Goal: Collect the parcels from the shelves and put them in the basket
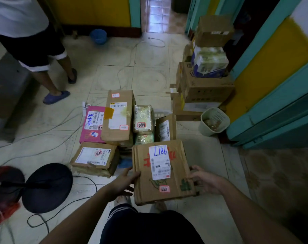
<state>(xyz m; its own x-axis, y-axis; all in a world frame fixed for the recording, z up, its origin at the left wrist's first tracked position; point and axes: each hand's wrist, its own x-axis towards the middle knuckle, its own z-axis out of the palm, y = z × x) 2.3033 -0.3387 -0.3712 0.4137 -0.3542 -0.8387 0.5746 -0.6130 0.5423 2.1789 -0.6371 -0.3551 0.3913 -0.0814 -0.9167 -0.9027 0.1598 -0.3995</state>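
Nearest us, our left hand (122, 182) and right hand (205, 180) hold a flat cardboard parcel (162, 171) between them — left fingers curled round its nine o'clock edge, right fingers gripping the three o'clock edge. Its white label reads "L186" in blue. At ten o'clock of it a taped brown box (95, 160) lies on the floor tiles (149, 80). Towards twelve, parcels crowd the white basket (161, 112) — a pink box (92, 124), a long brown carton (118, 117), a clear-wrapped packet (143, 118). Farther at two o'clock sits a pale green bin (214, 121), beyond it stacked cartons (205, 85); at ten o'clock stands a person in slippers (56, 97)
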